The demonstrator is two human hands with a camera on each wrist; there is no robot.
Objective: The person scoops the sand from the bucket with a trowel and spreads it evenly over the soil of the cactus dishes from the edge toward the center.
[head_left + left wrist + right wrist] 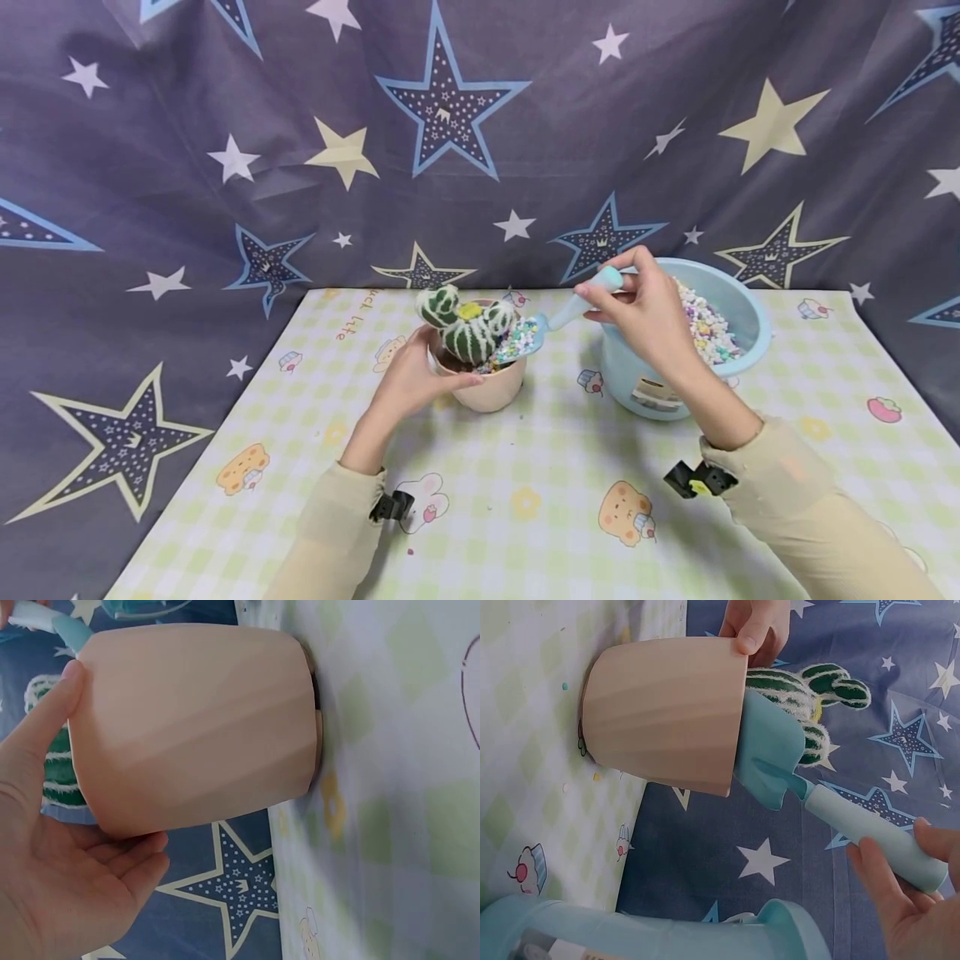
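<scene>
A peach-coloured flower pot (491, 394) stands on the table, with a fuzzy green-and-white toy cactus (468, 342) in it. My left hand (408, 377) grips the pot by its left side, the thumb at the rim and the other fingers round the far side. In my right hand (651, 315) is the handle of a light blue toy trowel (772, 754), pinched between thumb and fingers. The trowel's blade tilts down over the pot's right rim, carrying small coloured pebbles (519, 340) beside the cactus. More pebbles lie inside the pot below the blade.
Right of the pot, a light blue bucket (626, 367) holds many pastel pebbles (708, 325); my right forearm passes in front of it. A few stray pebbles dot the checked tablecloth (525, 467). A dark star-patterned curtain (480, 200) hangs behind the table.
</scene>
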